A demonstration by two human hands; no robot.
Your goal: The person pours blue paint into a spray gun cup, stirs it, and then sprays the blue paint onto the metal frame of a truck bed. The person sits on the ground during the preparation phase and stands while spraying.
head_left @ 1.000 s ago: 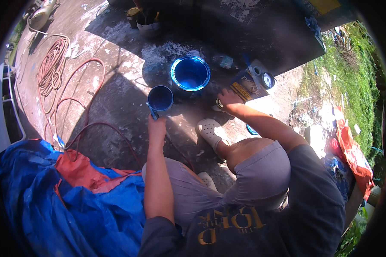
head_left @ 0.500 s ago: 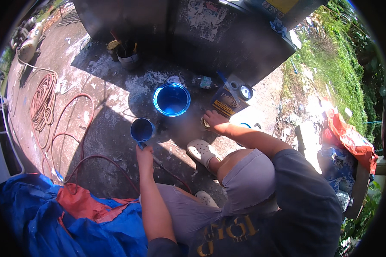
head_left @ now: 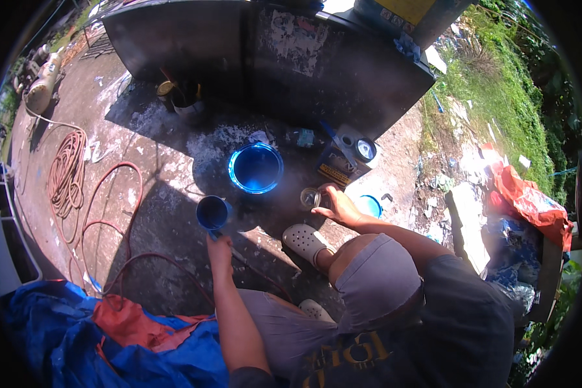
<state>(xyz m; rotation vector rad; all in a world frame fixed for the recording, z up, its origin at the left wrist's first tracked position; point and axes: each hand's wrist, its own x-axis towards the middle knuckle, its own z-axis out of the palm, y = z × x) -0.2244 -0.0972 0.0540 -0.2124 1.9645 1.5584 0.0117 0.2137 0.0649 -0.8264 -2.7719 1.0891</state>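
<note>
One blue cup (head_left: 212, 213) is being held by its handle in the left grip (head_left: 220, 249), near the open blue bucket (head_left: 255, 191). I am judging it stiff and rather light; its smooth walls may be feeling slippery, so the handle is offering better hold. Beside the unclenched right grip (head_left: 341, 205), a small jar (head_left: 309, 198) is standing, perhaps brittle, best being taken around its sides.

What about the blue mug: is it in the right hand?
No, the left hand grips the blue mug, while the right hand is beside a small round jar.
</note>
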